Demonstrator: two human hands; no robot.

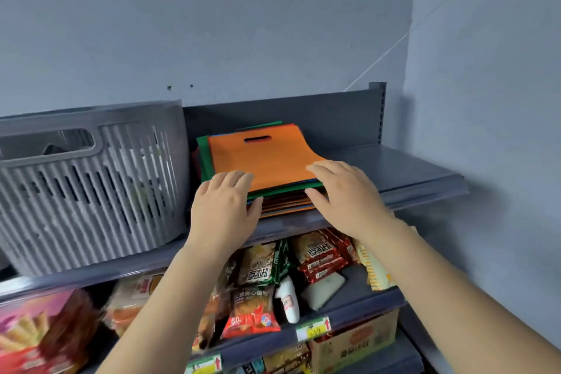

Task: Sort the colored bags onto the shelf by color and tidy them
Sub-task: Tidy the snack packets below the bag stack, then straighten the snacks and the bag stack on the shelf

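Note:
A stack of flat coloured bags lies on the top grey shelf (409,167), with an orange bag (267,161) with a cut-out handle on top. Green bag edges (202,150) and blue and orange edges show beneath it. My left hand (224,206) rests at the stack's front left corner, fingers laid flat on the top. My right hand (343,191) grips the front right corner, fingers over the top bags and thumb under them. The lower bags in the stack are mostly hidden.
A grey slatted plastic basket (91,188) stands on the same shelf just left of the stack. The shelf's right part is bare up to the wall. Snack packets (258,282) and a cardboard box (355,343) fill the shelves below.

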